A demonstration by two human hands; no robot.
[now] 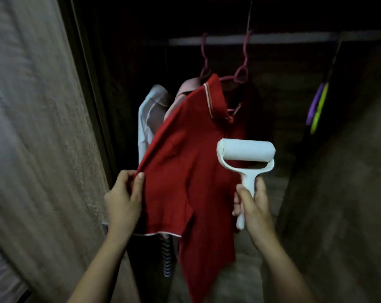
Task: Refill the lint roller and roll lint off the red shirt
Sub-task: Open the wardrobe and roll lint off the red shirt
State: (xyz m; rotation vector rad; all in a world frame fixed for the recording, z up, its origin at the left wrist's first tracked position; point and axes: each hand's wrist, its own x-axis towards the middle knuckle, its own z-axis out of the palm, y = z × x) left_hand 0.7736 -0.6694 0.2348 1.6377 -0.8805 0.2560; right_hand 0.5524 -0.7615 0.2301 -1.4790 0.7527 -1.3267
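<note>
Hanging mid-frame from a pink hanger [240, 76], the red shirt [185, 167] is pulled taut: my left hand [124, 200] pinches its side edge at lower left. My right hand [254, 206] is wrapped around the white lint roller [246, 158], roll upright just right of the fabric. A white shirt [148, 119] hangs behind.

Red shirt [185, 162]: I read it as matt knit cloth, soft, with pale woven trim on the collar and hem. Lint roller [246, 158]: smooth white plastic frame and handle, faint sheen; its roll looks like matt white paper. Hangers [240, 73]: pink, smooth, plastic as far as I can tell. Rail [272, 38]: pale and smooth, probably metal. White garment [148, 119]: smooth woven cloth. Wardrobe door [32, 127]: matt wood grain, blurred.
</note>
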